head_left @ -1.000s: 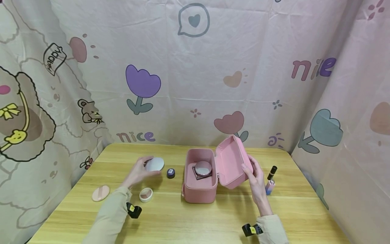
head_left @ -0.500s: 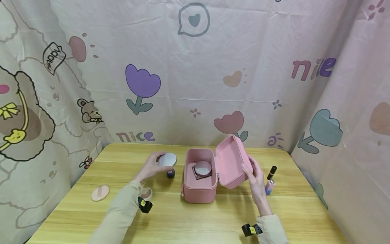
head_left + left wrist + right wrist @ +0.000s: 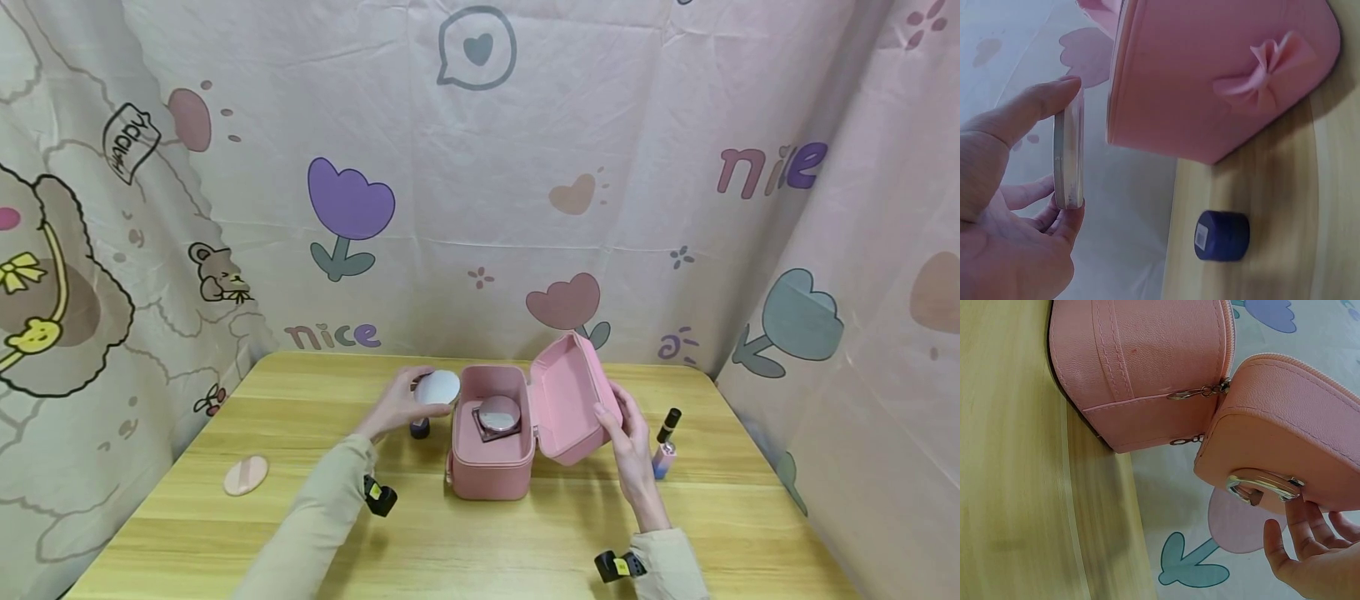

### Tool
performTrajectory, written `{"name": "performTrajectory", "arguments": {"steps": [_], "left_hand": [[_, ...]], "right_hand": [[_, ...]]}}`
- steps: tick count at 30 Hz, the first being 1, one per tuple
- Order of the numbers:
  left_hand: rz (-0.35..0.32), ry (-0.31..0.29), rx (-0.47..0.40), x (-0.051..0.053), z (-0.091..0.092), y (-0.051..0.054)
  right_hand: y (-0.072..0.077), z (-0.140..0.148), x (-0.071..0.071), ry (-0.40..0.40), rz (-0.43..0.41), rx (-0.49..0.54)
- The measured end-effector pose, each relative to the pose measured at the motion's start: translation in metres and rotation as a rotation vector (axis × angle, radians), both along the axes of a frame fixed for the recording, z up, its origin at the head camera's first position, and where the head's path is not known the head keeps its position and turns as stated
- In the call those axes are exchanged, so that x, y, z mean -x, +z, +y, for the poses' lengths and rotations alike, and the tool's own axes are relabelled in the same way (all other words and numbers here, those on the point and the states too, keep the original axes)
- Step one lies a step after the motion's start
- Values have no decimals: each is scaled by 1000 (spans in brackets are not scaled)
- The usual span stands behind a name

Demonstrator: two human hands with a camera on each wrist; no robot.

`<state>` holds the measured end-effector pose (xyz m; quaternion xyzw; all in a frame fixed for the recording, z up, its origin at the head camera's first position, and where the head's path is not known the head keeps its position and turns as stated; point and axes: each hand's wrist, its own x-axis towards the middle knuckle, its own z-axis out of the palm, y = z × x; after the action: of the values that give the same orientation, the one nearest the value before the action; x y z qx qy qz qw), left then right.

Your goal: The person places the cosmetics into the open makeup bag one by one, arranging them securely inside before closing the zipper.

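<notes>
My left hand (image 3: 396, 404) holds a round, flat compact (image 3: 437, 387) in the air at the left rim of a pink cosmetic case (image 3: 491, 482). In the left wrist view, thumb and fingers pinch the compact (image 3: 1069, 156) by its edges. Inside the case lie a shiny round compact (image 3: 500, 411) and a dark-edged square piece beneath it. My right hand (image 3: 633, 442) grips the case's lid (image 3: 573, 400), swung out to the right, thumb on its rim. The right wrist view shows fingers against the lid's outer face near its handle (image 3: 1266, 481). A dark blue jar (image 3: 1222, 235) stands below my left hand.
A pale pink powder puff (image 3: 246, 475) lies at the table's left. To the right of my right hand are a black tube (image 3: 670, 424) and a pink-and-blue tube (image 3: 664, 461). A printed curtain (image 3: 480, 167) hangs behind the wooden table (image 3: 480, 550).
My left hand has carried the compact rightward to the case's rim. Its arm now hides the small white round pan seen earlier and the hand partly covers the jar. The right hand stays put.
</notes>
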<state>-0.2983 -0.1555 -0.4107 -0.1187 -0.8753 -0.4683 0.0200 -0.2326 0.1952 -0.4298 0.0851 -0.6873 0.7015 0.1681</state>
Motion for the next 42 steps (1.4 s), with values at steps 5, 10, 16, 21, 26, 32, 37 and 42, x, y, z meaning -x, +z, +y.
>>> {"name": "performTrajectory", "arguments": {"steps": [5,10,16,21,26,32,37,42], "left_hand": [[53,-20,34,2,9,4],[62,-32,50,4,21,8],[71,-57,77,9,38,12],[75,-80,93,12,52,11],[77,-89,109,14,63,10],[90,-109,148,17,74,8],[107,-124,193,19,80,7],[113,-139,231,24,85,6]], "right_hand": [[0,0,0,-6,-6,-3],[1,-1,0,-9,-9,-2],[1,0,-1,-8,-14,-3],[1,0,-1,-7,-17,-11],[1,0,-2,-9,-18,-11],[1,0,-2,-19,-19,-11],[1,-1,-2,-19,-23,-13],[1,-1,-1,-17,-21,-11]]}}
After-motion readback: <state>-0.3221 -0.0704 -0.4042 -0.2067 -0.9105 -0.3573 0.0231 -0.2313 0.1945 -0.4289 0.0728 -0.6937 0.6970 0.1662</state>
